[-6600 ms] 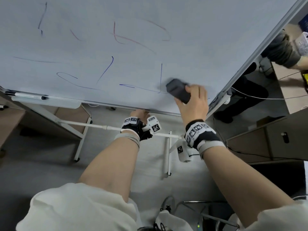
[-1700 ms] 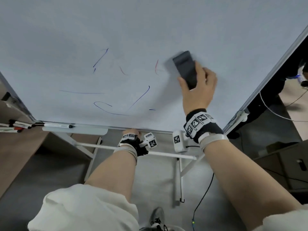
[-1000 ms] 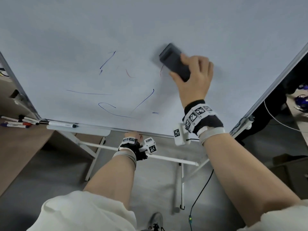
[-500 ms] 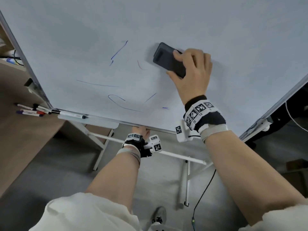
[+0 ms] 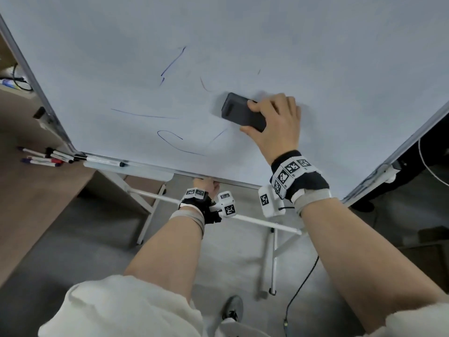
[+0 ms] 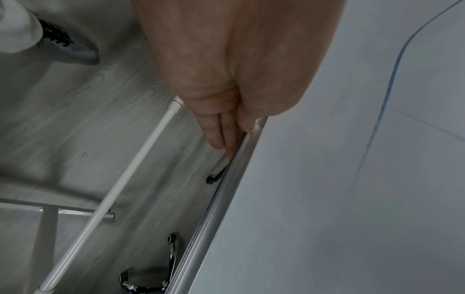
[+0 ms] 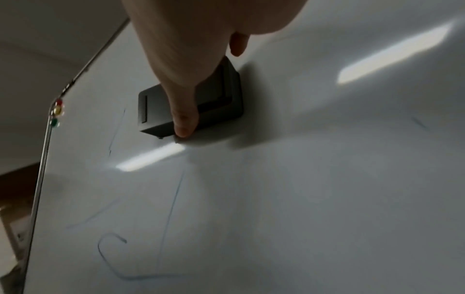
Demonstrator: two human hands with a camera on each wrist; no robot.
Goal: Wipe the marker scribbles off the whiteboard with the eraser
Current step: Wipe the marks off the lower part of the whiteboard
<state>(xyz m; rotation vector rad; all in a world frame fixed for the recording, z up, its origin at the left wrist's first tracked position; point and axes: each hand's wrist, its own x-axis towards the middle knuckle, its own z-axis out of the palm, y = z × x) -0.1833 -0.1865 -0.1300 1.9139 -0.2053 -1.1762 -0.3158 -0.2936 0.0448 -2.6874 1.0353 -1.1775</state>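
The whiteboard point(image 5: 243, 32) fills the upper part of the head view. My right hand point(image 5: 274, 120) grips a dark grey eraser point(image 5: 239, 113) and presses it flat on the board point(image 7: 327, 179); thumb below, fingers on top of the eraser point(image 7: 156, 107). Thin blue scribbles point(image 5: 170, 66) and a looped blue line point(image 5: 179, 147) remain left of and below the eraser, with a faint red stroke point(image 5: 205, 85) just above it. My left hand point(image 5: 206, 184) grips the board's bottom frame point(image 6: 221, 199), fingers point(image 6: 216, 131) curled behind the rail.
A marker tray point(image 5: 128, 170) with a marker point(image 5: 104, 161) hangs under the board's left part. Several markers point(image 5: 41, 158) lie on a brown table at left. White stand legs point(image 5: 269, 259), a cable point(image 5: 301, 288) and my shoe point(image 5: 233, 310) are on the floor below.
The eraser has swept down and to the right across the board, and part of the blue stroke near it is gone. The left hand still holds the bottom frame.
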